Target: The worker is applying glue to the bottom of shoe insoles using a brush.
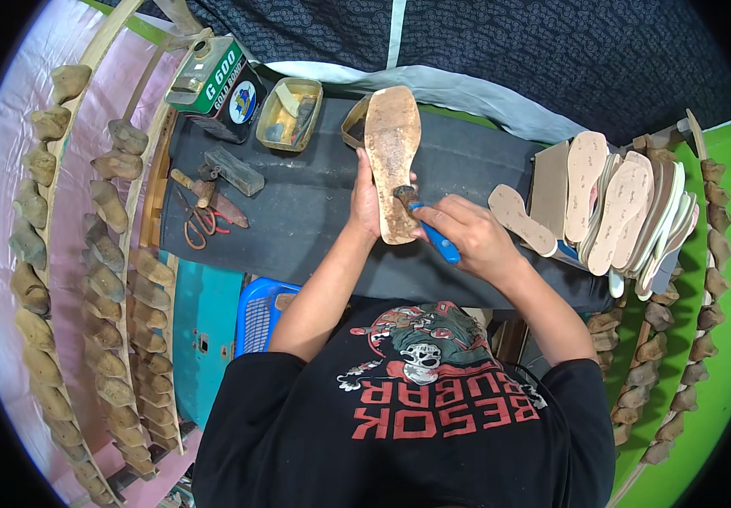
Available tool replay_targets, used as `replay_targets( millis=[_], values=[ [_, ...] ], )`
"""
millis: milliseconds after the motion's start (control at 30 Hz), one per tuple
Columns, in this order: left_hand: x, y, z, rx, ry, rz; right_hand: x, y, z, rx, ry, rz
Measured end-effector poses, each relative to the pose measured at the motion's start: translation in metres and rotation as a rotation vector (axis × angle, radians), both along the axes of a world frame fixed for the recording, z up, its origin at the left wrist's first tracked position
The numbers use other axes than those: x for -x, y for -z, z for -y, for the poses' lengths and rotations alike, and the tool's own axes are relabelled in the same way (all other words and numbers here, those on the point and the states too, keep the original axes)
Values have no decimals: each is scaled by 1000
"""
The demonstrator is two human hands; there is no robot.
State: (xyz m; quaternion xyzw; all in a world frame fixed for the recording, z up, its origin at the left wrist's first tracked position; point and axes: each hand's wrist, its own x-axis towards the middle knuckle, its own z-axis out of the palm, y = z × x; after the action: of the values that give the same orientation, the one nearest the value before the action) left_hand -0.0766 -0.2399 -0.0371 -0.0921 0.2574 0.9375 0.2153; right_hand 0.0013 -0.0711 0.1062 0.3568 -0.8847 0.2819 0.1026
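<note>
My left hand (365, 199) grips the left edge of a tan shoe sole (392, 148) and holds it upright over the dark work table (314, 229). My right hand (475, 237) is closed around a brush with a blue handle (439, 240). The brush's dark head (405, 196) touches the lower part of the sole. Both forearms come up from my black printed shirt at the bottom of the view.
A green glue can (213, 76) and a tray of small bits (291, 113) stand at the table's back. A block (234, 172), hammer (204, 193) and scissors (198, 224) lie left. Stacked insoles (623, 212) sit right. Racks of shoe lasts (103, 254) line both sides; a blue basket (259, 317) is below.
</note>
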Motion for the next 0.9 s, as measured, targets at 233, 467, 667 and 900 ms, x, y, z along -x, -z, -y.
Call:
replay_targets(
  millis=[233, 467, 667, 900],
  values=[
    [-1, -6, -7, 6, -91, -39, -33, 14, 8, -6, -122, -40],
    [-3, -7, -2, -112, -44, -29, -27, 4, 12, 55, -45, -72],
    [-5, -5, 7, -84, -83, -10, -34, 13, 12, 15, -69, -41],
    [-3, -2, 21, -108, -108, 17, -36, 14, 7, 26, -85, -21]
  ],
)
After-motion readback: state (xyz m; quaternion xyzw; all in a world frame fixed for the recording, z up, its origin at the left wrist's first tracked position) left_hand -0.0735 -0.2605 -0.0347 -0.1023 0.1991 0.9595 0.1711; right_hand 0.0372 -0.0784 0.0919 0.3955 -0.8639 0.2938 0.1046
